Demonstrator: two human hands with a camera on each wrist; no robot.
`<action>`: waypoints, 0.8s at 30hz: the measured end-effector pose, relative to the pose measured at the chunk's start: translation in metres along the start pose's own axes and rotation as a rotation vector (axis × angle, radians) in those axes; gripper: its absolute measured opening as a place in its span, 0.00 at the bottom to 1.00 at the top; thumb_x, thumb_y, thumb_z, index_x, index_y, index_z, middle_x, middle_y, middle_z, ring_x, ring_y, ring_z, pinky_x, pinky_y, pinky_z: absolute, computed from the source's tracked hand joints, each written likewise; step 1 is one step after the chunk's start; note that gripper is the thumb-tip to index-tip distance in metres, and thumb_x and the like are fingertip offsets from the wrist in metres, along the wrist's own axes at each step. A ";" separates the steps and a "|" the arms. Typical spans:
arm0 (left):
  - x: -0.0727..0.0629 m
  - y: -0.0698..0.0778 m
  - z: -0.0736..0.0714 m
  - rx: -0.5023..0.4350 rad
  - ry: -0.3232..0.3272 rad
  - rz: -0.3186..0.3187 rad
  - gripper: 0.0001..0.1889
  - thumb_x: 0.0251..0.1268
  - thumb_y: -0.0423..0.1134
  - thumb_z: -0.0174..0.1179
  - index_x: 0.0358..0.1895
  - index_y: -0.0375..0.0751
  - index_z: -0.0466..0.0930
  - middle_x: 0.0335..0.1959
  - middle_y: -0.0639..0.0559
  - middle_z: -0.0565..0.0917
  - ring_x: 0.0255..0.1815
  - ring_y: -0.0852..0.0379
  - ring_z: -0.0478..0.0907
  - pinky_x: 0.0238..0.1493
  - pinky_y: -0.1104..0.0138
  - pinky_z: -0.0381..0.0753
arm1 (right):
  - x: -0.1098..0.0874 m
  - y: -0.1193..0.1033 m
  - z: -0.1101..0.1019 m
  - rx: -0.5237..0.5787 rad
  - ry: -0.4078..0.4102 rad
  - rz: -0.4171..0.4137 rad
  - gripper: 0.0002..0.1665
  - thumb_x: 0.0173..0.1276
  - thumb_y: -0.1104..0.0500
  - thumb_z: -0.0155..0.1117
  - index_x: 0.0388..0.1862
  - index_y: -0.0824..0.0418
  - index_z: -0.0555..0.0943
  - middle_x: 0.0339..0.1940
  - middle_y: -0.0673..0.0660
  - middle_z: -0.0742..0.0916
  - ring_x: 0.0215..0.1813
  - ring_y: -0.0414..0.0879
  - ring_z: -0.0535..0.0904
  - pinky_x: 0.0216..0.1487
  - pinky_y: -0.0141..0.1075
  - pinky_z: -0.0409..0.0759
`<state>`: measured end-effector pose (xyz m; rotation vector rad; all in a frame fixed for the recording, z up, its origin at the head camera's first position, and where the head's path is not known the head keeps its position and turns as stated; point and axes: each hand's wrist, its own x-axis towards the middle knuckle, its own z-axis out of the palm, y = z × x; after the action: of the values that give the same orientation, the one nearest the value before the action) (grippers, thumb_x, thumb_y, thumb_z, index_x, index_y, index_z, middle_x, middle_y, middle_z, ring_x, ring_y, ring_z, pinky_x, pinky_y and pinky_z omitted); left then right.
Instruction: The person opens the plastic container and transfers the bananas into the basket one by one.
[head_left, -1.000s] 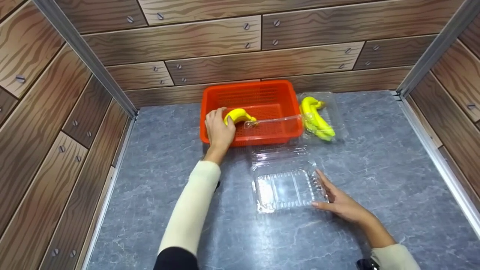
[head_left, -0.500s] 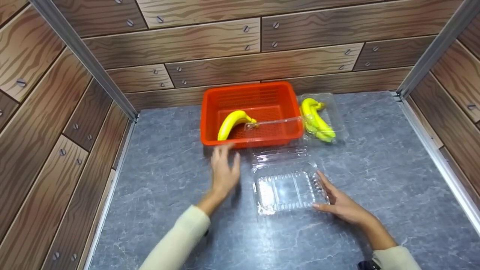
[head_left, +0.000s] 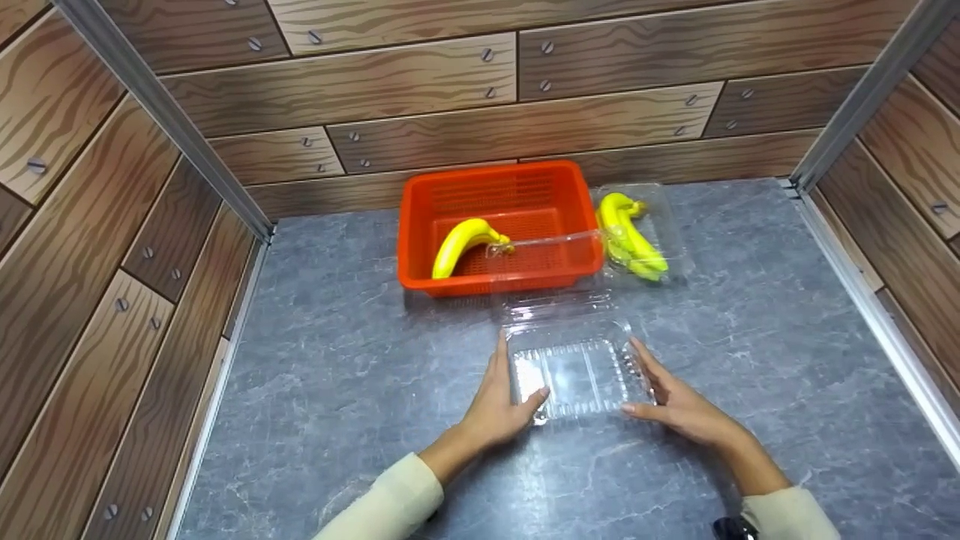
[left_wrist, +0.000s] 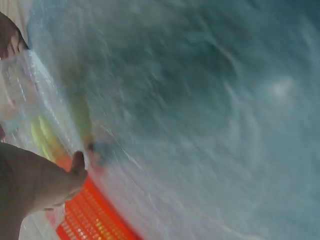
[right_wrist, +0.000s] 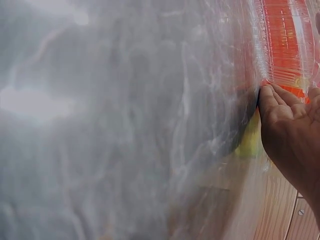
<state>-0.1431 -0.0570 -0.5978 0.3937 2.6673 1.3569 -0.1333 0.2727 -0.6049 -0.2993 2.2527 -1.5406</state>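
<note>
A clear plastic clamshell container (head_left: 574,379) lies with its lid raised on the grey surface. My left hand (head_left: 499,405) rests at its left side, fingers extended along the wall and thumb across the near-left corner. My right hand (head_left: 679,401) touches the right side with straight fingers, its thumb at the near-right corner. Behind the container stands an orange-red basket (head_left: 416,281). One yellow banana (head_left: 457,244) leans inside it, partly seen through the clear lid. In the left wrist view the left hand (left_wrist: 45,180) shows beside the container; the right wrist view shows the right hand (right_wrist: 290,120) against clear plastic.
Right of the basket, a second clear container (head_left: 667,225) holds yellow bananas (head_left: 630,236). Wood-patterned walls with metal corner strips (head_left: 877,277) enclose the grey marbled surface (head_left: 322,337) at the back and both sides.
My left hand has let go of the banana in the basket, come back toward me and reached the left side of the clear container. The right hand has stayed in place.
</note>
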 end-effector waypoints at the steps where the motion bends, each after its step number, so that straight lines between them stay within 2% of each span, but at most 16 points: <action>1: 0.000 0.000 0.002 -0.002 -0.002 -0.010 0.60 0.71 0.55 0.66 0.87 0.31 0.33 0.87 0.27 0.51 0.88 0.32 0.53 0.87 0.42 0.57 | 0.000 0.000 0.000 -0.001 -0.001 -0.003 0.65 0.74 0.53 0.73 0.91 0.41 0.36 0.91 0.66 0.43 0.90 0.72 0.41 0.83 0.60 0.47; 4: -0.001 0.000 0.008 0.004 0.006 -0.037 0.61 0.71 0.55 0.66 0.86 0.28 0.31 0.87 0.26 0.51 0.88 0.33 0.53 0.88 0.44 0.57 | 0.001 -0.001 0.000 -0.005 -0.004 -0.003 0.65 0.73 0.53 0.73 0.91 0.41 0.36 0.91 0.67 0.43 0.89 0.73 0.40 0.84 0.63 0.48; 9: -0.001 -0.002 0.015 0.024 0.006 -0.075 0.61 0.71 0.55 0.66 0.87 0.34 0.29 0.87 0.28 0.53 0.88 0.33 0.53 0.87 0.43 0.57 | 0.001 0.000 0.000 0.013 -0.005 -0.004 0.66 0.73 0.54 0.73 0.91 0.44 0.36 0.91 0.67 0.42 0.89 0.74 0.39 0.84 0.63 0.46; 13: 0.002 -0.003 0.018 0.028 0.018 -0.076 0.61 0.70 0.55 0.66 0.88 0.36 0.29 0.86 0.29 0.55 0.88 0.35 0.54 0.87 0.43 0.58 | 0.001 0.001 -0.001 0.020 -0.004 0.002 0.66 0.73 0.54 0.72 0.91 0.45 0.35 0.91 0.66 0.41 0.89 0.73 0.38 0.84 0.64 0.44; 24: 0.005 0.000 0.020 0.039 0.024 -0.083 0.61 0.68 0.54 0.67 0.88 0.38 0.29 0.87 0.32 0.55 0.87 0.36 0.56 0.87 0.43 0.59 | 0.002 0.000 -0.001 0.012 0.008 -0.017 0.66 0.73 0.55 0.72 0.91 0.44 0.35 0.91 0.65 0.41 0.90 0.73 0.36 0.83 0.64 0.40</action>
<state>-0.1430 -0.0398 -0.6100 0.2697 2.7000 1.2968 -0.1353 0.2734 -0.6050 -0.3108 2.2513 -1.5664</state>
